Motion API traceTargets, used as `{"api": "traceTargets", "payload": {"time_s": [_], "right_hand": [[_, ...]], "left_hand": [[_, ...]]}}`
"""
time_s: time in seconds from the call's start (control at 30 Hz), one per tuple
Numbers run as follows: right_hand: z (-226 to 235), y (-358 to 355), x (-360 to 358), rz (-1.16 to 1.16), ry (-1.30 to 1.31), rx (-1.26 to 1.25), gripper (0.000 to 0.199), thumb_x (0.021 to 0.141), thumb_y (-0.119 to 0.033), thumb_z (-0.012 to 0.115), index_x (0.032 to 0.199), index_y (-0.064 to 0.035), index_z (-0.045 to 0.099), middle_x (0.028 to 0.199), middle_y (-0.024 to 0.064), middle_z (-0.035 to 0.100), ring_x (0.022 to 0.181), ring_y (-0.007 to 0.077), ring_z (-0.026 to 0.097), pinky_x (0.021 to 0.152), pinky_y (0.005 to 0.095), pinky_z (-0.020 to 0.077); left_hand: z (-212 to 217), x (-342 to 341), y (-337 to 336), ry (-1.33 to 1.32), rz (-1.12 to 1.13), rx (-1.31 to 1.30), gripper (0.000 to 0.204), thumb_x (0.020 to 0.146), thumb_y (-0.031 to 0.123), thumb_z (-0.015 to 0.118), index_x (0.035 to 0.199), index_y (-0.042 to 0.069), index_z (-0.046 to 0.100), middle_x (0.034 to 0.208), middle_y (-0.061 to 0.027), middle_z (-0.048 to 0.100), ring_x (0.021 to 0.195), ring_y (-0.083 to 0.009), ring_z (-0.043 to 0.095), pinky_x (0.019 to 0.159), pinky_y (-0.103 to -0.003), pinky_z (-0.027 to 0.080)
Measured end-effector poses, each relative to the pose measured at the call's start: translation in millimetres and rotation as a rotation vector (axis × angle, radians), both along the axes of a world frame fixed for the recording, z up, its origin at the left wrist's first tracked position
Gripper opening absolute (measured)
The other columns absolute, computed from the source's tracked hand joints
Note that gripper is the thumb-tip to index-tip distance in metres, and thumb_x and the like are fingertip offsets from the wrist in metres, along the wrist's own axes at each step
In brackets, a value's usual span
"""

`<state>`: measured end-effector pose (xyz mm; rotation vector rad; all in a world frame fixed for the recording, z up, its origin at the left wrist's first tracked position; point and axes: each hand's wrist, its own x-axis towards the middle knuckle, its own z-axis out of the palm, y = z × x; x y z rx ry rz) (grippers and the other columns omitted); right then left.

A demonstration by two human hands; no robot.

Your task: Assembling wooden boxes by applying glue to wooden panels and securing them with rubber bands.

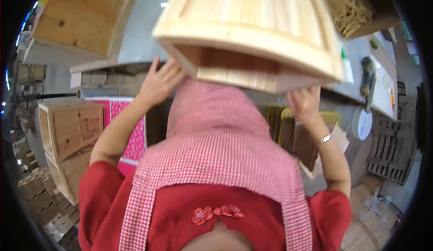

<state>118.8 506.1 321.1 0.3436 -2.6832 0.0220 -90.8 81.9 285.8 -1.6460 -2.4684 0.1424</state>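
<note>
A pale wooden box (243,34) with a panelled face is tilted above the worktable, its hollow side toward me. My left hand (163,82) is at the box's lower left corner, fingers partly spread against the edge. At the lower right corner, my right hand (305,103) has its fingers curled up at the rim, with fingertips partly hidden by the wood. The box is blurred by motion.
A grey worktable (142,30) lies beneath the box. Another wooden box (81,14) stands at far left, and wooden cabinets (72,129) are below it. A white glue bottle (347,68) and a dark tool (367,79) lie right. A white bucket (362,124) is beside the table.
</note>
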Motion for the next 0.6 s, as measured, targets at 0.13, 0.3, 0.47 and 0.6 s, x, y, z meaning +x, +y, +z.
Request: {"api": "traceTargets", "payload": {"time_s": [0.13,0.3,0.47,0.6], "right_hand": [[74.7,-16.8,9.4,0.132,0.132,-0.3,0.009,0.079,0.0,0.07,0.086,0.0004,0.066,0.086,0.0136,0.065,0.079,0.031,0.062,0.085,0.0446,0.0499],[135.0,11.3,-64.1,-0.255,0.207,-1.0,0.017,0.095,-0.01,0.059,0.097,0.0067,0.063,0.084,0.0142,0.065,0.068,0.0216,0.062,0.061,0.0315,0.0523],[152.9,87.8,-195.6,-0.296,-0.03,-0.865,0.048,0.103,-0.037,0.047,0.106,0.0081,0.063,0.087,0.0094,0.066,0.068,0.0172,0.062,0.061,0.0304,0.052],[140.1,87.5,-244.3,-0.352,-0.175,-0.816,0.054,0.1,-0.045,0.048,0.104,0.0068,0.064,0.091,0.0168,0.068,0.075,0.0222,0.064,0.07,0.0349,0.05]], "left_hand": [[48.6,8.4,-5.8,-0.181,-0.105,0.341,0.046,0.079,-0.001,0.058,0.124,0.005,0.062,0.13,-0.0187,0.059,0.125,-0.0344,0.056,0.106,-0.052,0.04],[107.9,-72.3,39.0,-0.827,0.542,0.964,0.033,0.098,0.024,0.055,0.124,0.004,0.06,0.119,-0.0145,0.064,0.108,-0.0266,0.063,0.093,-0.039,0.049],[164.5,-182.4,135.7,-1.479,0.716,0.89,0.071,0.094,0.057,0.055,0.137,0.0,0.047,0.111,-0.0082,0.055,0.101,-0.0184,0.059,0.086,-0.038,0.049],[176.5,-182.3,218.8,-1.216,0.687,0.716,0.061,0.096,0.049,0.052,0.122,-0.006,0.06,0.103,-0.0145,0.064,0.09,-0.0222,0.064,0.081,-0.038,0.051]]}}
